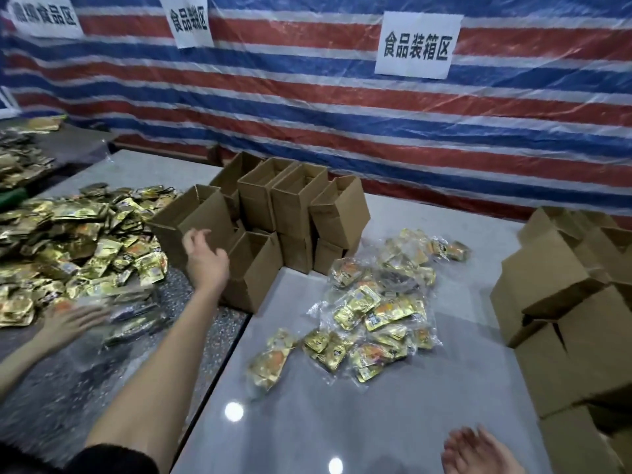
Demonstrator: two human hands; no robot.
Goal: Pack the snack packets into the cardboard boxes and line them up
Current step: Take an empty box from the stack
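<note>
Gold snack packets [85, 241], brown cardboard boxes [294, 200], red-white-blue striped tarp [342, 107], white sign [417, 68], black characters

Gold pkts [376, 313] by prob. empty boxes [290, 200]

wall: red-white-blue striped tarp [307, 107] | on it: three white paper signs [415, 46] | below: glossy grey tabletop [342, 422]

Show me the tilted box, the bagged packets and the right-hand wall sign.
tilted box [201, 213]: head view, front wall.
bagged packets [362, 304]: head view, middle of heap.
wall sign [417, 46]: head view, its centre.
</note>
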